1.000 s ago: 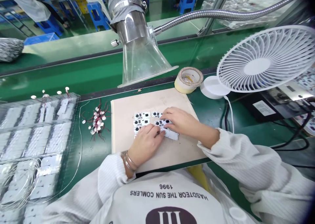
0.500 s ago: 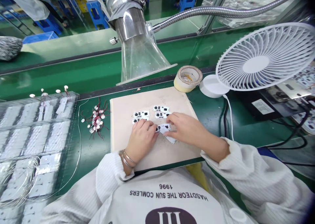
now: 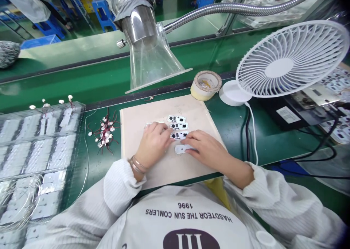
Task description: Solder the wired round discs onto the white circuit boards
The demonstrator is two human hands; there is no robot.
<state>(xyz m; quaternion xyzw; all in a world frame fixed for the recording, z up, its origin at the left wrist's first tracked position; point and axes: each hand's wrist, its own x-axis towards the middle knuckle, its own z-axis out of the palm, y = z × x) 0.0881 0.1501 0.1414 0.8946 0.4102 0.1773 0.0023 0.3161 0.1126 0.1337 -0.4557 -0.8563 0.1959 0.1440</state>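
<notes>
Several small white circuit boards [image 3: 177, 126] with black parts lie in a column on a beige work mat [image 3: 188, 110]. My left hand [image 3: 153, 143] rests on the mat, fingers curled over boards at the column's left. My right hand [image 3: 203, 148] lies flat, its fingertips pressing a blank white board [image 3: 182, 149] turned face down, just below the column. A bracelet circles my left wrist.
Clear fume hood [image 3: 149, 64] hangs behind the mat. A tape roll [image 3: 205, 84] and a white fan [image 3: 287, 61] stand at the right, with black cables [image 3: 314, 154]. Small discs with red wires [image 3: 105, 134] and clear trays of boards [image 3: 35, 146] lie left.
The boards, first clustered under both hands, are now separated into a column. My right hand has moved down toward me onto a face-down board; my left hand has shifted left.
</notes>
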